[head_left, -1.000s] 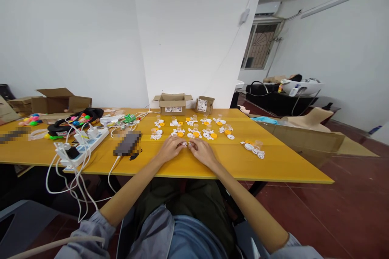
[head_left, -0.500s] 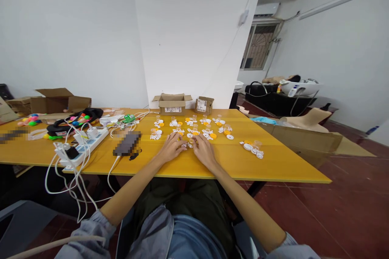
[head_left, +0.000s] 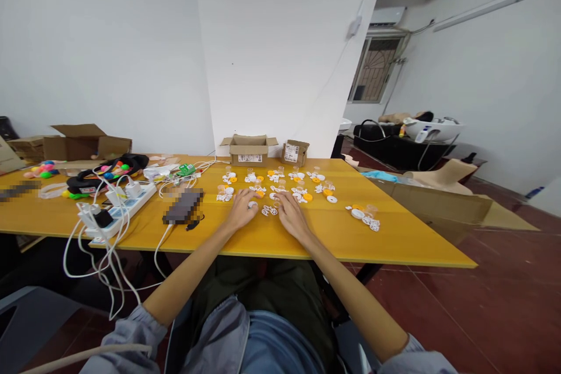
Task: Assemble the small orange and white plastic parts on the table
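Note:
Near the front of the yellow table (head_left: pixel 372 245), my left hand (head_left: pixel 241 211) is curled, with a small white round piece (head_left: pixel 252 204) between thumb and fingers. My right hand (head_left: pixel 290 213) rests palm down with fingers apart, its fingertips beside a white piece (head_left: pixel 272 196). Between the hands lies a small cluster of white spoked wheels (head_left: pixel 269 210). Beyond them are rows of similar sets: clear cups, orange discs (head_left: pixel 308 197) and white wheel-like parts (head_left: pixel 225 194). What lies under the right fingers is hidden.
Another set with a white disc (head_left: pixel 357 214) sits to the right. On the left are a dark blurred device (head_left: pixel 183 207) and a power strip (head_left: pixel 127 213) with tangled white cables. An open carton (head_left: pixel 249 151) and a smaller box (head_left: pixel 295 153) stand at the back.
My left hand has drawn slightly left and now has a white round piece at its fingers. The clear cup between the hands is gone from there, leaving the white wheels exposed.

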{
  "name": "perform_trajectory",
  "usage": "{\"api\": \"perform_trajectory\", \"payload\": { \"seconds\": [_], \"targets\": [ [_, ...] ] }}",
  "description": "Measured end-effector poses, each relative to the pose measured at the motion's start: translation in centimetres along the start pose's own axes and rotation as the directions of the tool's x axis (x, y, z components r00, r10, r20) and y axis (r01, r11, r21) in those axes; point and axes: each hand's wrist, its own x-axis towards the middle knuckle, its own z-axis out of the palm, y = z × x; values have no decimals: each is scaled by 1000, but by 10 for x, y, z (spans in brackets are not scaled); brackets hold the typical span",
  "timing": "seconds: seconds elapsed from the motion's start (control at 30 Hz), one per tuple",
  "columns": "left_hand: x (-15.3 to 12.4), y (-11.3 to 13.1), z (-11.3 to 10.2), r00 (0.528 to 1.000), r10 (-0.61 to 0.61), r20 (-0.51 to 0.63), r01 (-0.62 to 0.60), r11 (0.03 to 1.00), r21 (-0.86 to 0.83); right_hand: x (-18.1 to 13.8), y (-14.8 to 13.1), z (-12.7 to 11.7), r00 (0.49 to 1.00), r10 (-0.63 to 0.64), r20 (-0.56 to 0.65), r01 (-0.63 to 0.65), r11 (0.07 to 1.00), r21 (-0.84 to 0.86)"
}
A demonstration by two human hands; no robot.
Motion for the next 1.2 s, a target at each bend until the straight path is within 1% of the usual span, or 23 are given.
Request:
{"api": "perform_trajectory", "payload": {
  "seconds": [0.07, 0.13, 0.23, 0.3, 0.37, 0.43, 0.5, 0.67, 0.9, 1.07, 1.2],
  "targets": [
    [3, -3, -1, 994, -96, -54, 92, 993, -73, 0, -3, -3, 1000, 0, -8, -1, 999, -37],
    [4, -5, -3, 981, -179, -75, 168, 977, -133, -1, -7, -4, 999, -17, -30, 15, 997, -82],
    [5, -7, -3, 968, -240, -77, 223, 957, -184, -3, -15, -5, 994, -98, -40, 90, 984, -153],
    [5, -8, -2, 967, -246, -68, 230, 955, -189, -4, -20, -5, 984, -179, 5, 176, 964, -197],
    [5, -9, -1, 968, -247, -54, 234, 955, -182, -5, -24, -4, 965, -247, 81, 260, 939, -226],
    [5, -10, 1, 969, -245, -34, 237, 957, -166, -6, -25, -3, 950, -278, 144, 305, 922, -237],
    [6, -10, 2, 970, -241, -17, 236, 962, -141, -6, -24, -3, 945, -278, 171, 313, 919, -240],
    [5, -9, 4, 977, -211, -3, 210, 973, -90, -6, -21, -2, 951, -268, 155, 299, 924, -239],
    [4, -10, 4, 977, -215, 5, 214, 970, -114, -8, -19, 0, 958, -270, 98, 287, 919, -270],
    [5, -9, 3, 976, -218, -21, 206, 945, -255, -7, -23, -1, 947, -311, 74, 320, 907, -274],
    [6, -6, 0, 966, -236, -104, 185, 915, -357, -8, -27, -2, 910, -403, 94, 414, 880, -233]
  ]
}}
